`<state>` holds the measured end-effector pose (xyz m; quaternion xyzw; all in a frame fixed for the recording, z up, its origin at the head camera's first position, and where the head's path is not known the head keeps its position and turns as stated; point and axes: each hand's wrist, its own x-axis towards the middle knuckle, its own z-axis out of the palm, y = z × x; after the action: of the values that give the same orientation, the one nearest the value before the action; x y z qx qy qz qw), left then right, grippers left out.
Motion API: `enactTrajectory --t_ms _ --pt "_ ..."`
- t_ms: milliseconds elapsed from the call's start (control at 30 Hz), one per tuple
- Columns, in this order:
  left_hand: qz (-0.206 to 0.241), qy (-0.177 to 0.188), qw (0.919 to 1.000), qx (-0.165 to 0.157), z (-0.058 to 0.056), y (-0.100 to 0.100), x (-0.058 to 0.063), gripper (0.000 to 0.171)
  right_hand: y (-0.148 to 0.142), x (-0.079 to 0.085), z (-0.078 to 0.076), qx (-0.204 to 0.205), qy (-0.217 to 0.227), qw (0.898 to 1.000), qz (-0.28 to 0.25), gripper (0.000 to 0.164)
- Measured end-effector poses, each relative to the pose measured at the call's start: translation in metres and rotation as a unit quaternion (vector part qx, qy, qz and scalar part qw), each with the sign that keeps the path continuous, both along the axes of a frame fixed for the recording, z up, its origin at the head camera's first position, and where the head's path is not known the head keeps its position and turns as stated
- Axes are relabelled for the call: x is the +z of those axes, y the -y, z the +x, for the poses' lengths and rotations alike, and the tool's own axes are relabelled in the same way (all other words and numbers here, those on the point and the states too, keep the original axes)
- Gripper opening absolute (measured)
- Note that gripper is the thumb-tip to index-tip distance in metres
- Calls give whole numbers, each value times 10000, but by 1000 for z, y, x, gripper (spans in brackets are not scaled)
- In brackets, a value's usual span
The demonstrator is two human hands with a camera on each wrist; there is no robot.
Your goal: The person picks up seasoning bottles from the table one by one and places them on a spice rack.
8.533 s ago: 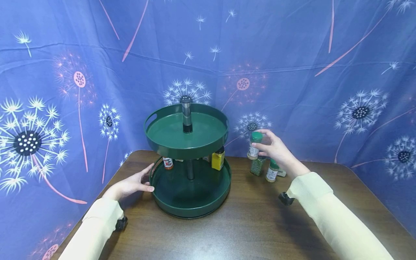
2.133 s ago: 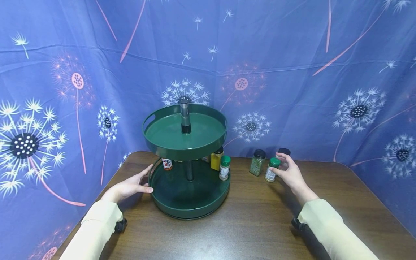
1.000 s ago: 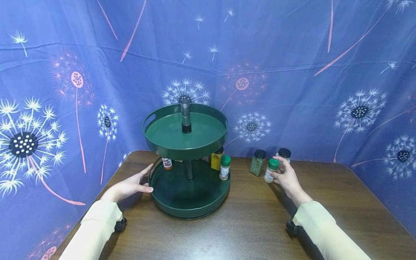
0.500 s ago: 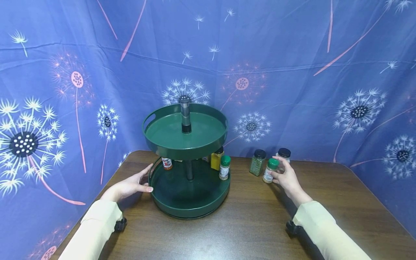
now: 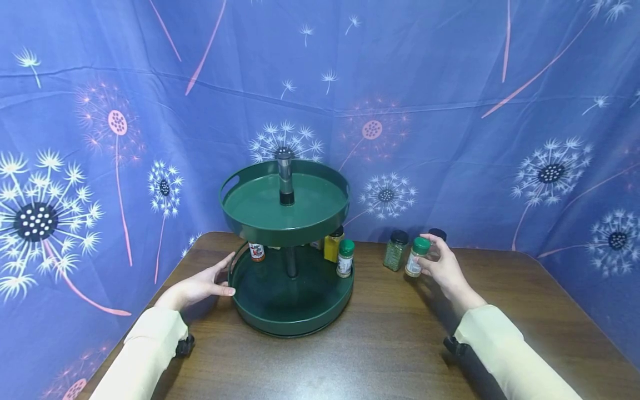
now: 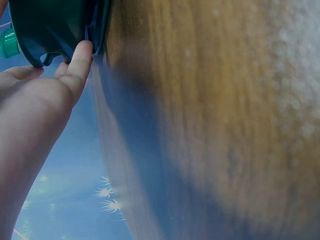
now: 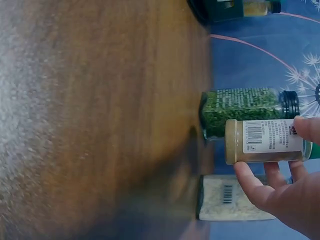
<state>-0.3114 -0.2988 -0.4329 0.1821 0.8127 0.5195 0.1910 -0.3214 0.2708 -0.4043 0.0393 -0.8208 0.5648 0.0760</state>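
My right hand (image 5: 442, 272) pinches a green-capped spice jar (image 5: 414, 264) between thumb and fingers. In the right wrist view this spice jar is upright, full of tan powder, its base raised off the table. Just to its left stands a black-capped jar of green herbs (image 7: 240, 107). A black-lidded jar of pale contents (image 7: 235, 200) stands behind my fingers, partly hidden in the head view. My left hand (image 5: 202, 284) rests spread against the left rim of a dark green two-tier turntable's lower tray (image 5: 290, 323), thumb and fingertips touching its outer wall.
The lower tray carries another green-capped jar (image 5: 345, 265), a yellow black-capped container (image 5: 332, 248) and a white-and-red one (image 5: 257, 253). The upper tray (image 5: 255, 200) overhangs them on a central post (image 5: 285, 180). A patterned blue cloth (image 5: 450, 111) hangs behind the wooden table (image 5: 380, 333).
Several seconds ago my right hand held a green-capped jar aloft; one now stands on the lower tray's right side. Since then my right hand has gripped and lifted another. My left hand stays put.
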Motion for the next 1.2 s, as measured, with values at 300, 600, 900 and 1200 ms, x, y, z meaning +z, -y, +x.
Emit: enactTrajectory --t_ms 300,600,900,1200 --pt "76 -6 9999 -90 0 -1 -1 103 -1 18 -2 107 -87 9999 62 67" --pt "30 -26 10000 -81 -1 0 -2 102 11 43 -3 147 -221 9995 183 68" --pt "-33 -44 10000 -66 -1 2 -2 100 20 60 -4 287 -170 9991 263 70" --pt "-72 -79 9999 -78 -1 2 -2 100 33 74 -3 587 -256 9975 308 70"
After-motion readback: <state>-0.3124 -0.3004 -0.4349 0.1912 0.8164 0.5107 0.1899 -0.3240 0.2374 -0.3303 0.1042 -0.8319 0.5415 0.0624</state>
